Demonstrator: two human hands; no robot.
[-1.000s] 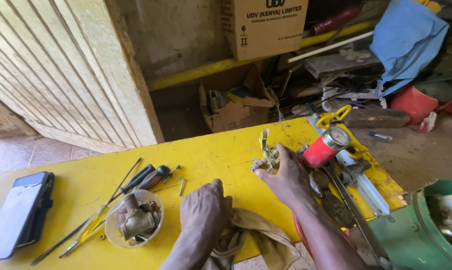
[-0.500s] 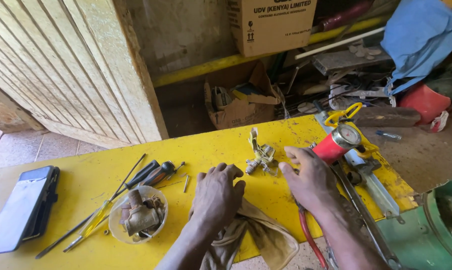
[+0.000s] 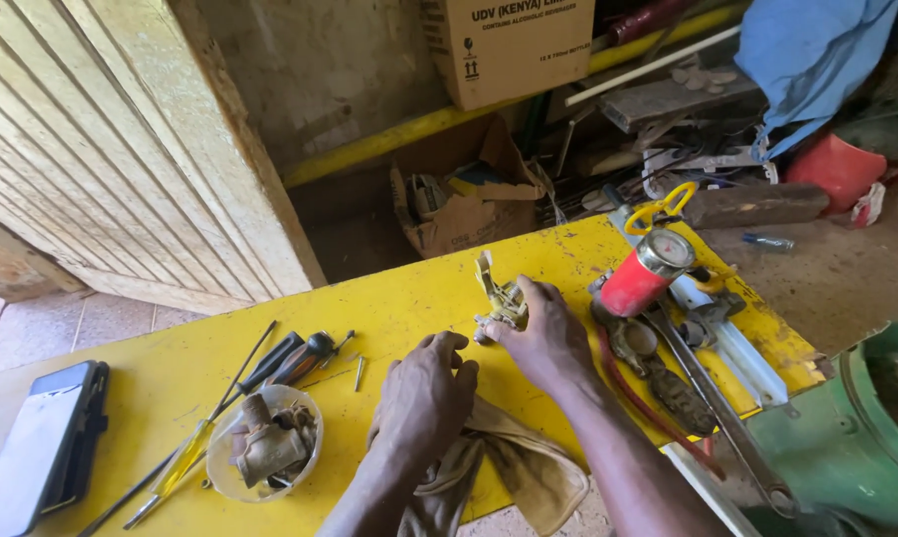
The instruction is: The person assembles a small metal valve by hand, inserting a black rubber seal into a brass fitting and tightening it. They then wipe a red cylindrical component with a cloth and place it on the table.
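Observation:
My right hand (image 3: 540,338) grips a small metal part with a yellowish gasket (image 3: 499,296), held just above the yellow table (image 3: 389,298). My left hand (image 3: 424,393) hovers close beside it with fingers curled, resting over a tan rag (image 3: 514,462) at the table's near edge. Its fingertips almost reach the part; whether they touch it I cannot tell.
A clear bowl of metal parts (image 3: 265,452), screwdrivers (image 3: 270,368) and a phone in a black case (image 3: 36,447) lie to the left. A red gauge canister (image 3: 646,276), a long wrench (image 3: 713,413) and a green bin (image 3: 857,438) are to the right. Cardboard boxes (image 3: 514,45) and clutter sit behind.
My right hand lowered the part to the table, then took hold of it again nearer the middle. My left hand moved up off the rag toward the part.

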